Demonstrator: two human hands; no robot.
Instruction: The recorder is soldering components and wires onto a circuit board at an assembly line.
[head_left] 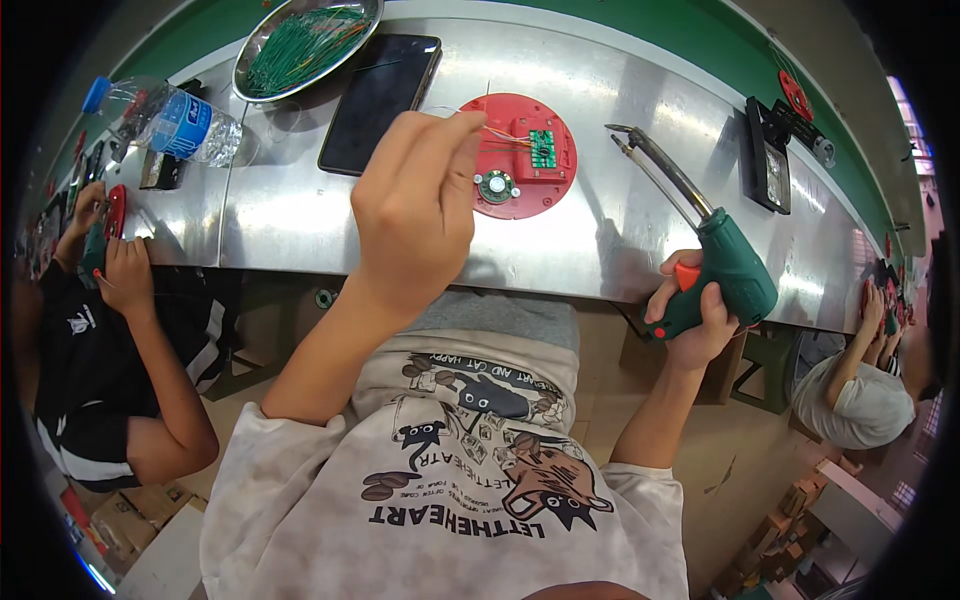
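Observation:
My right hand is wrapped round the dark green handle of a soldering gun, with fingers at its orange-red trigger. Its long metal tip points up and left, in the air to the right of a round red plastic housing. On that housing sit a small green circuit board and a small round speaker. Thin wires run left from the board to the pinched fingertips of my left hand. That hand is above the housing's left edge and hides part of it.
A metal dish of green wires stands at the back left, beside a dark phone or tablet. Left of these lies a water bottle. A black box-like holder is at the right. Co-workers sit on both sides.

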